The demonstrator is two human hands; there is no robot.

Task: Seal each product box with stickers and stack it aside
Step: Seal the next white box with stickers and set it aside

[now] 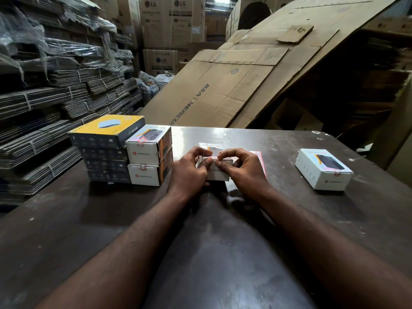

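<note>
Pressing a small red-edged sticker (pixel 215 157) over the white cardboard product box (pixel 215 169) mid-tabletop, I'm pinching with both hands: left hand (pixel 189 169), right hand (pixel 242 169); long axis pointing away.

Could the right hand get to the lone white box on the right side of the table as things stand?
Probably yes: bare table lies between the right hand and the lone white box. But that hand is now pressing a sticker.

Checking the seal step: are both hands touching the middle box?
Touching. The head view shows the left hand and right hand pinching the middle box at its near top edge.
</note>
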